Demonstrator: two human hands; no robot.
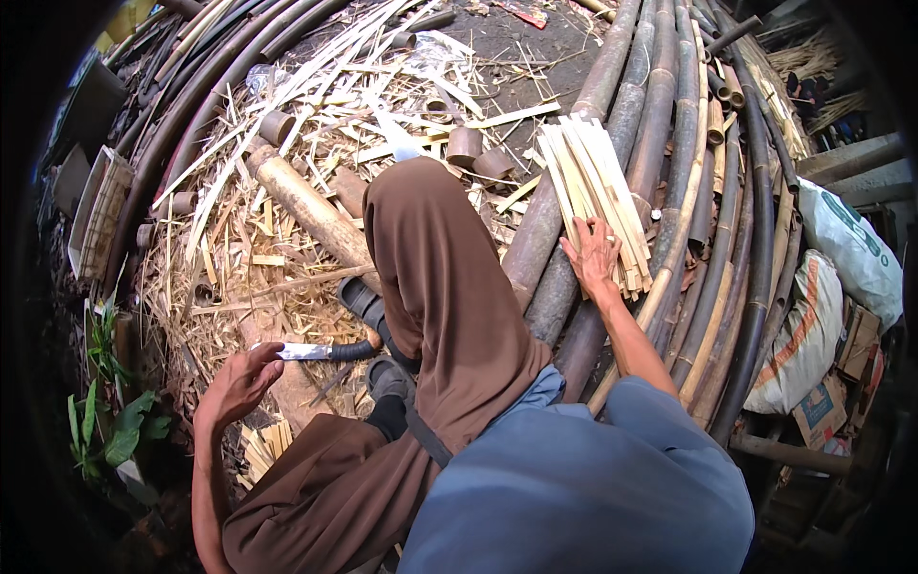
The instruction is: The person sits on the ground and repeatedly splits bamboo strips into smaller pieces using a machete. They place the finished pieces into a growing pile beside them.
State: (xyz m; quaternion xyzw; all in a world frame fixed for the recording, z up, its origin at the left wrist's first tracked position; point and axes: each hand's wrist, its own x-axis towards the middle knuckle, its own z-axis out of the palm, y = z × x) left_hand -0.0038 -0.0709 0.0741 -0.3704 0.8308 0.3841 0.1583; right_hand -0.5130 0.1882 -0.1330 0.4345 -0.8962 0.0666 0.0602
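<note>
My right hand [595, 256] lies on the near end of a pile of pale split bamboo strips [593, 177], its fingers spread. The strips rest side by side across long dark bamboo poles [545, 234]. On the left, my left hand [239, 383] is held low with its fingers loosely stretched out. Its fingertips are right by the blade end of a knife [311, 352]; whether they touch it I cannot tell. The knife has a dark wrapped handle that points toward my sandalled feet [387, 378]. More short strips [266, 450] lie below my left hand, partly hidden by my brown trouser leg.
Bamboo shavings and offcuts [229, 268] cover the ground on the left and ahead. A thick cut bamboo length [306, 210] lies among them, with short tube pieces [465, 146] beyond. White sacks [798, 335] stand at the right. A green plant [124, 430] grows at the lower left.
</note>
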